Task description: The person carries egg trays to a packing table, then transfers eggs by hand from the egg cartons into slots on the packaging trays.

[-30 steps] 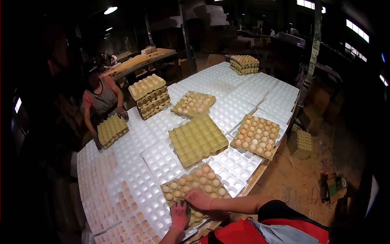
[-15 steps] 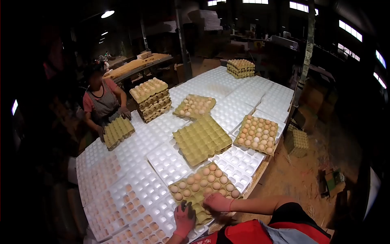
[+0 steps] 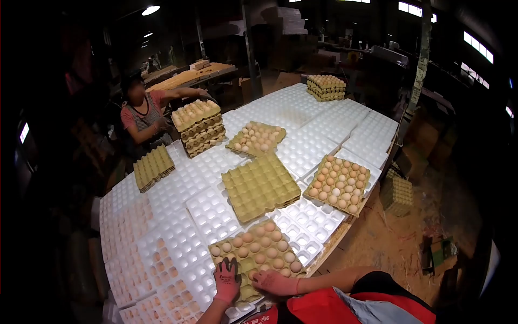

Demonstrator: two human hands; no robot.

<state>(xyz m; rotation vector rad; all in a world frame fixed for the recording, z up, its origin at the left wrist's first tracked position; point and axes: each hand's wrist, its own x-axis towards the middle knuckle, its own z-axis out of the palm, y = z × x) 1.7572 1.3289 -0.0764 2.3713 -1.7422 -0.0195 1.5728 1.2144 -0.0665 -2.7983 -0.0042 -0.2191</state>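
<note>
Pulp tray [image 3: 249, 295], rough and olive, partly filled with smooth oval eggs [image 3: 282, 245], under your hands.
Your left hand [image 3: 227, 281] bends over its left side, your right hand [image 3: 275, 282] curls nearby; whether the fingers grip eggs, I cannot tell. Since half a second ago, the co-worker [image 3: 143, 116] has released the ridged tray stack [image 3: 155, 167] and reached towards the tall egg stack [image 3: 202, 132].

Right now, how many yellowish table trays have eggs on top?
5: near tray by the right hand, right-edge tray, middle tray beyond the bare stack, one each atop the tall stack and far stack. Lower trays may hide more.
</note>
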